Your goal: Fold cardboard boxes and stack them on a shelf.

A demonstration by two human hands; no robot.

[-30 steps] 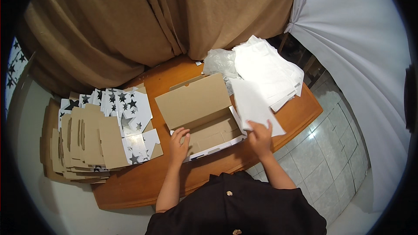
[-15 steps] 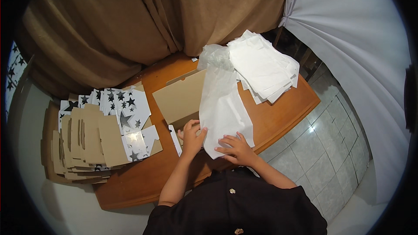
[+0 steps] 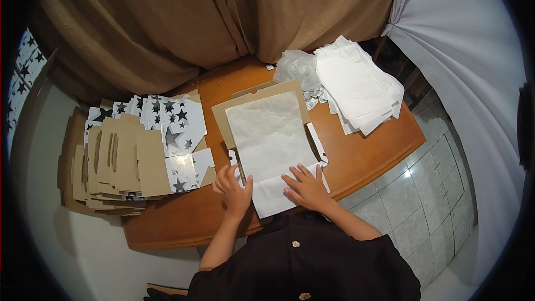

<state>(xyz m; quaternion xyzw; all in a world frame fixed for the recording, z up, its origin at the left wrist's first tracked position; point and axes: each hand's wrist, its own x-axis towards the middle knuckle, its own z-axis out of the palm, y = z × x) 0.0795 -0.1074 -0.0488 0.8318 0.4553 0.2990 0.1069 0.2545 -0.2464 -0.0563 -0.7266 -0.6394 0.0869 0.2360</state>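
Observation:
A sheet of white tissue paper (image 3: 267, 136) lies over an opened cardboard box (image 3: 223, 120), running up the raised lid and past the front edge. Brown cardboard shows around the sheet's upper border, and white side flaps stand at both sides. My right hand (image 3: 306, 187) rests on the lower right of the paper, fingers spread. At the box's left front corner is my left hand (image 3: 234, 189), its fingers apart and nothing held, beside the paper's edge.
Flattened boxes with black stars (image 3: 173, 122) are stacked at the left of the wooden table (image 3: 379, 161). A pile of white sheets (image 3: 359, 83) lies at the back right, next to crumpled clear plastic (image 3: 298, 69). A brown curtain (image 3: 150, 17) hangs behind.
The paper has shifted left and now spreads over the box and its lid, where before it hung along the box's right side. The view has moved slightly.

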